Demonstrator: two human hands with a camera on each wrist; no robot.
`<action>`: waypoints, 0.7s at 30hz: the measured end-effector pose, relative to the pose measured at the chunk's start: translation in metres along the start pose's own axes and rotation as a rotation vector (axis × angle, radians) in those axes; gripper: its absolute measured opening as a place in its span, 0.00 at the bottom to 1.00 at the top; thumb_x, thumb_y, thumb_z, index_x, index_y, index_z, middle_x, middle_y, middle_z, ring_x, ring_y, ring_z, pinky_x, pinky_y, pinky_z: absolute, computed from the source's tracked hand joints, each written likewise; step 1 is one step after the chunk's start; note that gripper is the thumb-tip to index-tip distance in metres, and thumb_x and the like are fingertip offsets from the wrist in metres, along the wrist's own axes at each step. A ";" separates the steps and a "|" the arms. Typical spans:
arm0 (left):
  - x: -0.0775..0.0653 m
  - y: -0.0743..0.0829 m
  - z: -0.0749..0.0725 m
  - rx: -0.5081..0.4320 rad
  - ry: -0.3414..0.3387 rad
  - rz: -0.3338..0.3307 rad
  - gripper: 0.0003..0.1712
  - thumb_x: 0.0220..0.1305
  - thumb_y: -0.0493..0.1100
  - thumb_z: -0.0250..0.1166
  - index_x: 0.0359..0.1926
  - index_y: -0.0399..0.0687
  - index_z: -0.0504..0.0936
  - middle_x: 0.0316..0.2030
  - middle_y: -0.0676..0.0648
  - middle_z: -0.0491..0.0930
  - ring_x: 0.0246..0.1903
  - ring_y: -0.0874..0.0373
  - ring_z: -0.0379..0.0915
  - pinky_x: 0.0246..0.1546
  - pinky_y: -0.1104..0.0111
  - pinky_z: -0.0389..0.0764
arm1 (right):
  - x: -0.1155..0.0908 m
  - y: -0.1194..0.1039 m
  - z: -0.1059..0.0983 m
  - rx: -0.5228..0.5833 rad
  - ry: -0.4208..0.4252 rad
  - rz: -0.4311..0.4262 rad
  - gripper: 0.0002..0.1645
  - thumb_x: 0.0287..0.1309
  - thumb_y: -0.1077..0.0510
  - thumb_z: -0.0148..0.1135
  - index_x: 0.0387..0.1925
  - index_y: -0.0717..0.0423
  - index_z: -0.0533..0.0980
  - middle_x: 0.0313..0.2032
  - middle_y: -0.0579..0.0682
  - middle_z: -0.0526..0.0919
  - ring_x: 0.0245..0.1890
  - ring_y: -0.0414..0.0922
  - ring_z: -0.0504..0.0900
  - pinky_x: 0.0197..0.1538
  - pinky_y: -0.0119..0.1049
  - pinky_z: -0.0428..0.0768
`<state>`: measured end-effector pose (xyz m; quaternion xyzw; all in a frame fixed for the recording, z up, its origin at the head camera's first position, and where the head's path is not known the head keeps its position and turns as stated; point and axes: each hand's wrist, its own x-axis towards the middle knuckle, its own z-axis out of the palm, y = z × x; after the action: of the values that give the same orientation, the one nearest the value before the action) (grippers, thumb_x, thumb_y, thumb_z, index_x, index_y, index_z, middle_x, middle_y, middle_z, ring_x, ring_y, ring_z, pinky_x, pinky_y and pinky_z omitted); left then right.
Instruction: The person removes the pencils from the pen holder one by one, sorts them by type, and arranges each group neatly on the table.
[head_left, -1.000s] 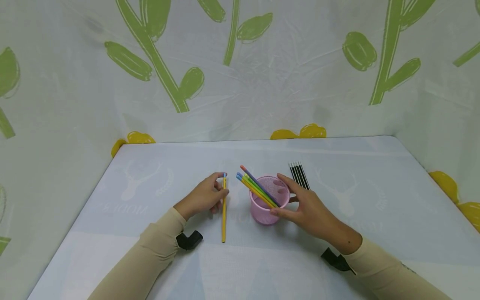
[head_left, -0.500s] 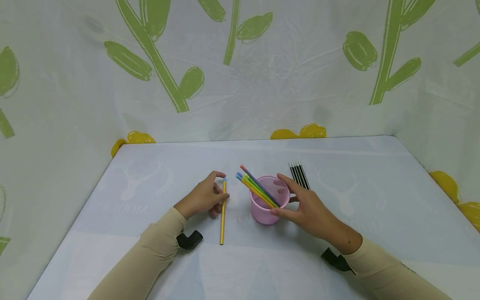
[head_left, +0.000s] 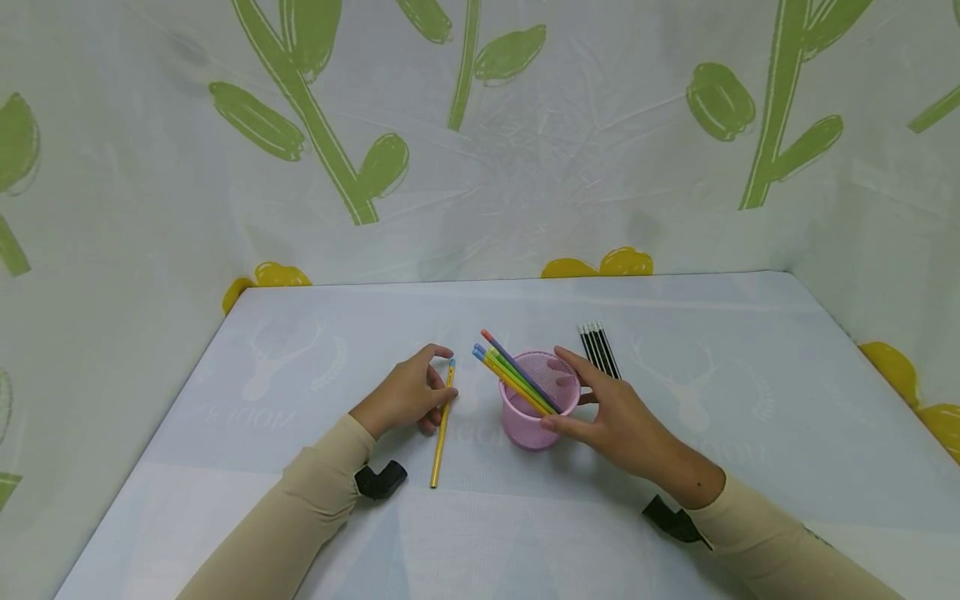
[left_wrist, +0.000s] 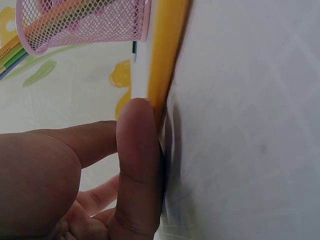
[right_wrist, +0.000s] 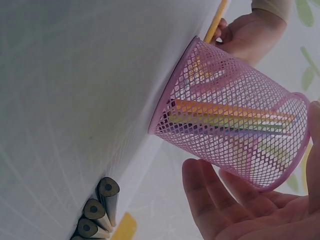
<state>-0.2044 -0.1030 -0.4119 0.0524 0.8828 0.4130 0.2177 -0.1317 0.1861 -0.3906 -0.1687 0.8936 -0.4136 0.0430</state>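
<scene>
My left hand (head_left: 405,393) pinches a yellow pencil (head_left: 438,454) with a blue tip, which lies slanted on the table. Its index finger bends over near the blue end. The left wrist view shows the thumb against the yellow pencil (left_wrist: 167,45). To the right stands a pink mesh pencil holder (head_left: 528,433), upright, with several coloured pencils (head_left: 510,377) leaning left inside it. My right hand (head_left: 626,421) grips the holder's rim between thumb and fingers. Through the mesh wall (right_wrist: 235,75), the pencils show in the right wrist view.
Several black pencils (head_left: 598,350) with white ends lie side by side behind my right hand, partly hidden by it. A pale cloth (head_left: 225,408) with faint deer prints covers the table. White sheeting (head_left: 570,167) with green leaf prints surrounds it.
The yellow pencil has turned, its near end swinging left and its blue end dropping slightly toward me. The left fingers have shifted a little. My right hand and the holder stay in place.
</scene>
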 end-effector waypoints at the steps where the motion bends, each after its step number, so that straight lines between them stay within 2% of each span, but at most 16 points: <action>1: -0.001 0.000 0.000 0.001 -0.001 0.003 0.38 0.64 0.40 0.69 0.70 0.53 0.62 0.37 0.44 0.77 0.18 0.56 0.78 0.21 0.65 0.82 | 0.000 0.000 0.000 0.000 0.000 0.002 0.54 0.55 0.44 0.74 0.76 0.50 0.56 0.68 0.56 0.71 0.55 0.53 0.81 0.53 0.46 0.84; 6: -0.003 0.002 -0.001 0.018 0.012 0.039 0.36 0.64 0.39 0.69 0.70 0.51 0.63 0.33 0.44 0.76 0.16 0.56 0.75 0.18 0.66 0.80 | 0.000 -0.001 0.000 0.002 -0.006 0.023 0.54 0.55 0.44 0.74 0.76 0.52 0.56 0.68 0.56 0.71 0.55 0.53 0.81 0.53 0.46 0.83; 13: -0.003 0.004 -0.004 0.106 0.143 0.181 0.28 0.65 0.45 0.68 0.64 0.50 0.70 0.34 0.48 0.75 0.22 0.59 0.67 0.24 0.70 0.71 | 0.000 -0.002 0.000 -0.002 -0.012 0.037 0.55 0.55 0.43 0.74 0.76 0.51 0.55 0.68 0.56 0.70 0.55 0.54 0.82 0.52 0.46 0.84; 17: -0.008 0.010 -0.004 0.060 0.179 0.221 0.24 0.66 0.46 0.67 0.62 0.51 0.74 0.35 0.49 0.74 0.22 0.58 0.68 0.24 0.69 0.71 | 0.001 -0.001 0.000 -0.001 -0.009 0.029 0.55 0.55 0.43 0.74 0.76 0.52 0.56 0.68 0.56 0.71 0.55 0.54 0.81 0.53 0.46 0.84; 21: -0.014 0.017 -0.003 -0.011 0.180 0.262 0.20 0.66 0.45 0.67 0.57 0.51 0.77 0.34 0.49 0.74 0.20 0.58 0.71 0.22 0.69 0.71 | 0.001 -0.002 0.000 0.003 -0.015 0.034 0.55 0.55 0.43 0.73 0.76 0.52 0.55 0.69 0.56 0.70 0.56 0.54 0.81 0.52 0.46 0.84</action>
<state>-0.1943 -0.0983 -0.3928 0.1286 0.8822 0.4455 0.0821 -0.1323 0.1846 -0.3895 -0.1564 0.8955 -0.4127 0.0570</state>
